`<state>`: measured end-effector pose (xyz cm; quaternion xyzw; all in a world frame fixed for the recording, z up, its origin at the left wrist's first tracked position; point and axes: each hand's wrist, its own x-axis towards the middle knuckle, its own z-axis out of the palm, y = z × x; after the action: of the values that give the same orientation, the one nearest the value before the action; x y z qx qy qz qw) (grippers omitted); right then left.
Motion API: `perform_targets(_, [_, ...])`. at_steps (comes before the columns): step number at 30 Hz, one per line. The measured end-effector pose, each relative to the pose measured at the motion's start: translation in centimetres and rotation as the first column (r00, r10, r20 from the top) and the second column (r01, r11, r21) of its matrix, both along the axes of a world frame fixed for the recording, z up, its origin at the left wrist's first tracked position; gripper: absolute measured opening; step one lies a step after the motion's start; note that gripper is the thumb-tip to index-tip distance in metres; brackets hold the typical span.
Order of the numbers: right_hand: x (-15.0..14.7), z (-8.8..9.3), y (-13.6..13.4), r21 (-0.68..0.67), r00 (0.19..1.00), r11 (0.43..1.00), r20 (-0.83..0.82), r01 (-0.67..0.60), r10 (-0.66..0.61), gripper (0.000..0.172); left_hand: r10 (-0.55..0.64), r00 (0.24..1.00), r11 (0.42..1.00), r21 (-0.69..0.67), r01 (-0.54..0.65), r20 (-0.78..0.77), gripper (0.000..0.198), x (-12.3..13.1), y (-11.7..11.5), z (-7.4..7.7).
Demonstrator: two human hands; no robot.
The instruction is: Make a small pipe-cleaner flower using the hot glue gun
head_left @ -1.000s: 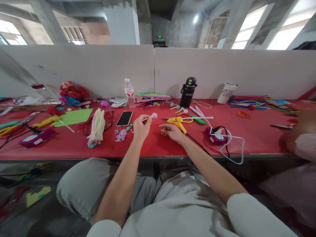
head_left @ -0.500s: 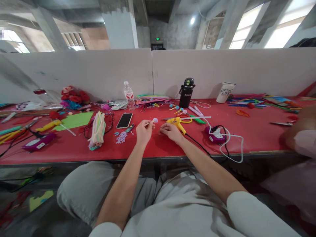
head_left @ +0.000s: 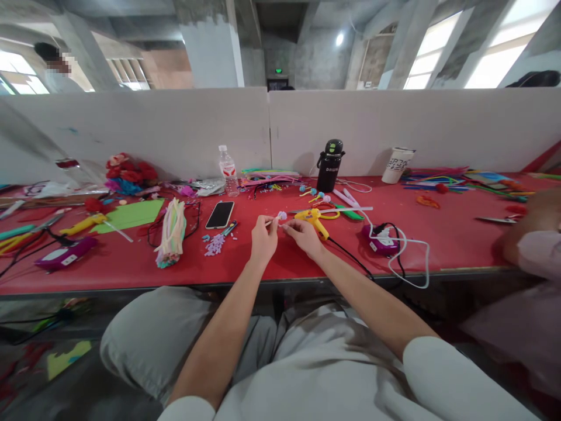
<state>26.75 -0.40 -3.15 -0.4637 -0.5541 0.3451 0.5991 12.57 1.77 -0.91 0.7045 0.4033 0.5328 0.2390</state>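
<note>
My left hand (head_left: 264, 238) pinches the thin stem of a small lilac flower piece (head_left: 282, 216) above the red table (head_left: 236, 266). My right hand (head_left: 305, 235) is close on the right, its thumb and fingertips pressed together beside the flower; whatever they hold is too small to make out. Just behind my right hand lies a yellow glue gun (head_left: 316, 222) with a clear stick in its back. Small lilac pieces (head_left: 214, 245) lie in a pile left of my left hand, beside a cutter (head_left: 230, 228) and a phone (head_left: 220, 214).
A bundle of pale pipe cleaners (head_left: 172, 234) and green sheets (head_left: 134, 215) lie left. Behind stand a plastic bottle (head_left: 228, 171), a black flask (head_left: 330, 166) and a cup (head_left: 397, 165). A purple power strip (head_left: 379, 241) with cables sits right. Another person's arm (head_left: 532, 231) rests far right.
My left hand has moved right with the lilac flower piece, bringing it up to my right fingertips. A person has come into view behind the partition at the far left.
</note>
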Motion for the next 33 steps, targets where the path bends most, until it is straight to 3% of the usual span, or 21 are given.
perform_targets(22, [-0.01, 0.05, -0.22, 0.065, 0.986, 0.996, 0.146, 0.068, -0.076, 0.033, -0.089, 0.991, 0.989, -0.11, 0.099, 0.098, 0.019, 0.17, -0.3, 0.08])
perform_targets(29, [0.19, -0.26, -0.17, 0.102, 0.971, 0.987, 0.193, 0.123, -0.141, 0.027, -0.082, 0.991, 0.986, -0.134, 0.096, 0.104, 0.019, 0.42, -0.5, -0.31])
perform_targets(33, [0.11, 0.02, -0.45, 0.118, 0.976, 0.989, 0.186, 0.088, -0.11, 0.028, -0.072, 0.994, 0.988, -0.128, 0.083, 0.084, 0.019, -0.07, -0.02, -0.09])
